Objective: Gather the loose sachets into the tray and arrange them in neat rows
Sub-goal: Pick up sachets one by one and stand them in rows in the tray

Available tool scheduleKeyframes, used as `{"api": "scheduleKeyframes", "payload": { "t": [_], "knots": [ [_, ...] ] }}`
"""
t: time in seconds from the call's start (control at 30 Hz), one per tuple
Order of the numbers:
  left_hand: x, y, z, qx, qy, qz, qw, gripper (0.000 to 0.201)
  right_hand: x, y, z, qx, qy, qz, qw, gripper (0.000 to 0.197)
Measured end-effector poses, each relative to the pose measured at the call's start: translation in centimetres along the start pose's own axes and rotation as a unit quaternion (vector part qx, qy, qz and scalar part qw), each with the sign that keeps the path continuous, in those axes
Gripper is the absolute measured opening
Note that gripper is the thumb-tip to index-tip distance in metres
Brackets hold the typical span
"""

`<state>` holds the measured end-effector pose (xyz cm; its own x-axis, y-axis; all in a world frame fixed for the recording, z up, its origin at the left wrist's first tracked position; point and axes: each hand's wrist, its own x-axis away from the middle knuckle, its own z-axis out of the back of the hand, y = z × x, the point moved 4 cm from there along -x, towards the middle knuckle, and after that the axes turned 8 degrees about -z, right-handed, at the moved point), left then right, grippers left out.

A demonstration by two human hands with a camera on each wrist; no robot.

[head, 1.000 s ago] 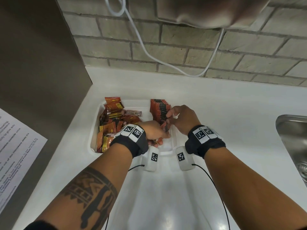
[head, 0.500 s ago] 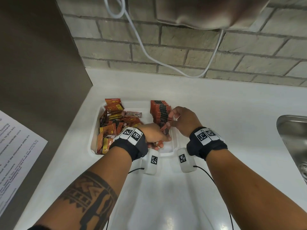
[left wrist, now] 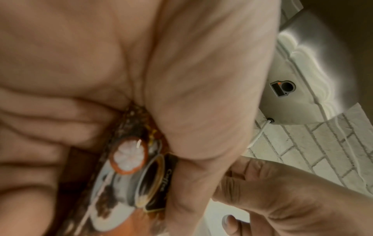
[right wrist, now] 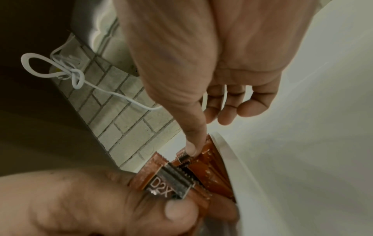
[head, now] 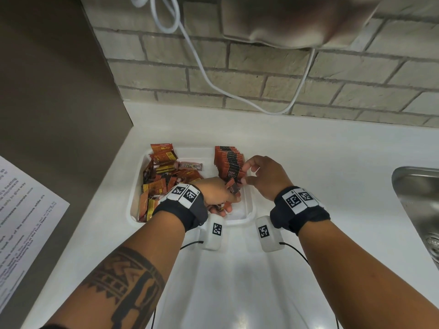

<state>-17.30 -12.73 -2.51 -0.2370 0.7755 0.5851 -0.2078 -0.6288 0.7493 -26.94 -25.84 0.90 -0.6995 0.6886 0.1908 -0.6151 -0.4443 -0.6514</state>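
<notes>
A white tray [head: 252, 207] sits on the counter. Loose orange and red sachets [head: 164, 176] are heaped in its left half. A neat upright row of dark red D2X sachets [head: 229, 160] fills the far part of its right half. My left hand [head: 225, 198] hovers over the tray's near middle and grips a small stack of sachets [right wrist: 167, 186], one with a coffee print [left wrist: 131, 167]. My right hand [head: 247, 173] is just right of it. Its thumb tip [right wrist: 191, 151] touches the top edge of the row's near end, and its other fingers curl loosely around nothing.
A steel sink [head: 418, 198] lies at the right edge of the counter. A white cable [head: 202, 67] hangs across the brick wall under a beige appliance [head: 285, 20]. A printed sheet [head: 23, 222] lies on the grey panel at the left.
My right hand has drawn slightly away from the left hand's stack toward the near end of the row. The left hand keeps holding its stack in the same spot.
</notes>
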Motion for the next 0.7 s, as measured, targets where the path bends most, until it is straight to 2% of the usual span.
{"api": "scheduleKeyframes", "payload": {
  "t": [0.1, 0.3, 0.43, 0.7],
  "knots": [
    [-0.05, 0.07, -0.09, 0.012, 0.002, 0.002, 1.000, 0.033, 0.12, -0.18, -0.13, -0.004, -0.003, -0.001, 1.000, 0.018],
    [0.03, -0.02, -0.04, 0.013, 0.004, 0.001, 1.000, 0.030, 0.09, -0.56, -0.35, 0.001, -0.014, 0.007, 1.000, 0.024],
    [-0.09, -0.11, -0.18, 0.015, 0.008, 0.009, 1.000, 0.031, -0.24, -0.61, -0.50, 0.028, 0.006, -0.002, 1.000, 0.016],
    [-0.26, 0.03, -0.24, 0.005, -0.001, 0.015, 1.000, 0.033, -0.78, -0.57, -0.77, 0.023, 0.001, -0.017, 1.000, 0.013]
  ]
}}
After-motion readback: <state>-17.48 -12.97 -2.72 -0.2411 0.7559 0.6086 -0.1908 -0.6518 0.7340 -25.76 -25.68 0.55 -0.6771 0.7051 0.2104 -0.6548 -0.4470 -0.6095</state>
